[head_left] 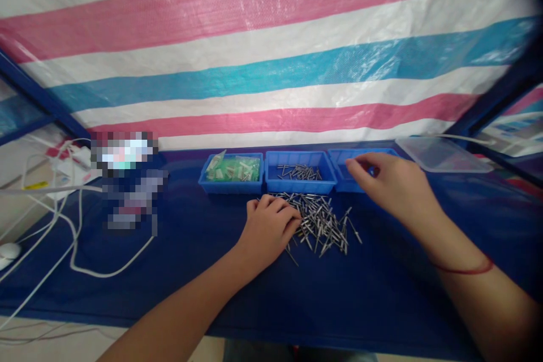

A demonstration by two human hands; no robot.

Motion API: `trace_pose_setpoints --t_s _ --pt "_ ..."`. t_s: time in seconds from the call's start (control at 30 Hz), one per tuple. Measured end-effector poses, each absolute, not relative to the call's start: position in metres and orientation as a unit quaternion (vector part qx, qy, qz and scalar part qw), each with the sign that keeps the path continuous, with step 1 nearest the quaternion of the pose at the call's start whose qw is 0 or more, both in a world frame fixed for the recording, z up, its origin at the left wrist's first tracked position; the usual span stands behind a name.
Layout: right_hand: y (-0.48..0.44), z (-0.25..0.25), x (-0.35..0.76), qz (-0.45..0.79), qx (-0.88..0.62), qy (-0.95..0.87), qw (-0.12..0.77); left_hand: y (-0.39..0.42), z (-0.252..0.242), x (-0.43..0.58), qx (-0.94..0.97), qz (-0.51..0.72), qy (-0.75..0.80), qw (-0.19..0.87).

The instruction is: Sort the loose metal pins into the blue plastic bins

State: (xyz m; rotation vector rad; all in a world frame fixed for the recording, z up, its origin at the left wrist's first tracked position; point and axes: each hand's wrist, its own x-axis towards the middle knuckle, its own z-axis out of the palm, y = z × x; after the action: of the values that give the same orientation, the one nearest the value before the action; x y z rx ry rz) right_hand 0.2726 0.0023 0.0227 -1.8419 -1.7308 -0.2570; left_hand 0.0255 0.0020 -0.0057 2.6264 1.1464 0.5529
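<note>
A loose pile of thin metal pins that look like blind rivets (324, 223) lies on the dark blue table. My left hand (269, 226) rests at the pile's left edge, fingers curled down onto the rivets; whatever is under the fingertips is hidden. Over the right blue bin (339, 154) hangs my right hand (392, 184), its thumb and fingers bent together in a pinch; anything between the tips is too small to make out. More rivets (303, 172) lie in the middle blue bin (301, 185), just behind the pile.
The left blue bin (231, 186) holds green-tinted plastic bags (233, 169) with small parts. A clear plastic lid (445, 155) lies at the back right. White cables (76, 237) and a blurred-out lit device (127, 154) are on the left. Striped sheeting (271, 68) hangs behind.
</note>
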Motion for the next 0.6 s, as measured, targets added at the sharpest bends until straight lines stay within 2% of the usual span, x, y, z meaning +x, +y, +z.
trace_pose_setpoints --t_s 0.3,0.47,0.6 --pt "-0.012 0.026 0.234 -0.007 -0.541 -0.779 0.316 0.003 -0.003 0.027 0.883 0.214 0.406 0.096" --pt "-0.017 0.02 0.217 0.075 -0.442 -0.844 0.295 0.007 0.0 0.026 0.823 0.376 0.37 0.21" --pt "-0.015 0.013 0.21 0.142 -0.416 -0.832 0.337 0.006 -0.001 0.027 0.778 0.422 0.362 0.293"
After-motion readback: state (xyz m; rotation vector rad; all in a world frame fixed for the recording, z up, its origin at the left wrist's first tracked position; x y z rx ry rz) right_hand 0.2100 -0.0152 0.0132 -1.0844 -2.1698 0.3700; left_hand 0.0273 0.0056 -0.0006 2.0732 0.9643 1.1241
